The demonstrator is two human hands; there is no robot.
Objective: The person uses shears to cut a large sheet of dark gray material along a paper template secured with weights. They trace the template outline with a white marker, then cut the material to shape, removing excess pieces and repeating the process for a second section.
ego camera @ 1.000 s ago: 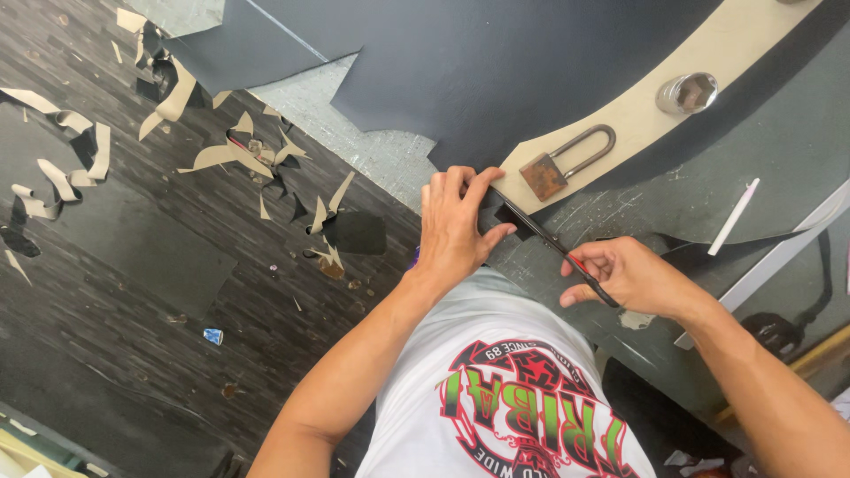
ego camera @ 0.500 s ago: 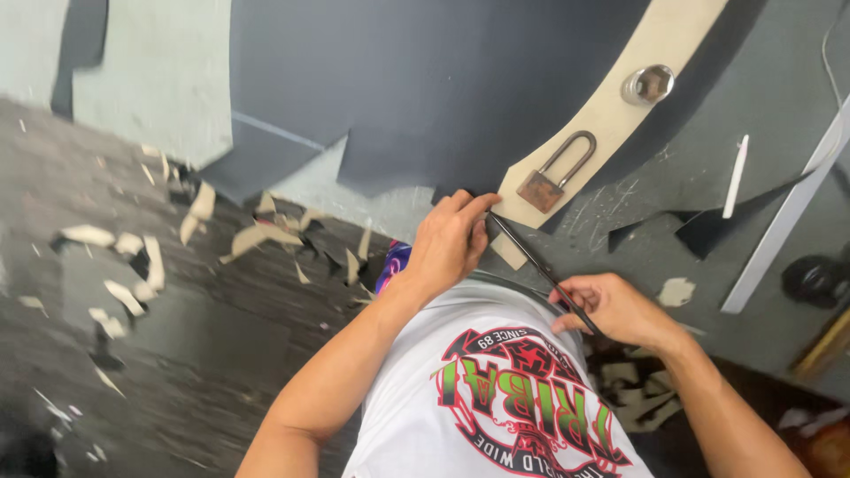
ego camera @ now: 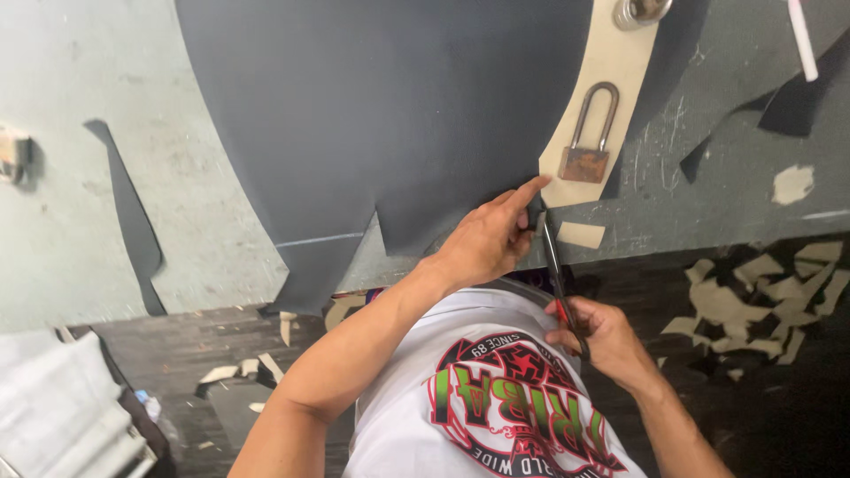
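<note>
A: Looking down from the head view, a large dark sheet (ego camera: 390, 115) is seen spread over a pale green table (ego camera: 106, 195), with a tan curved pattern piece (ego camera: 611, 80) laid on it near its right edge. The left hand (ego camera: 487, 241) is pressed flat at the near edge of the sheet, forefinger stretched out to the lower tip of the pattern, the other fingers loosely spread and nothing gripped.

B: And the right hand (ego camera: 598, 332)?

A: It is closed around the handles of a pair of scissors (ego camera: 556, 274), held below the table edge. The blades are pointed up toward the left fingertips; whether they are parted cannot be told, since they show as one thin line.

B: What keeps the pattern from shifting?

A: A rusty padlock (ego camera: 589, 142) is set on it as a weight, and a round metal weight (ego camera: 639, 9) is seen further up. Offcuts (ego camera: 753, 292) are scattered on the dark floor.

B: How is the cut best made?

A: As a judgement: the sheet should be kept pinned close beside the blades, the pattern edge followed closely, and the forefinger kept clear of the blade tips.
</note>
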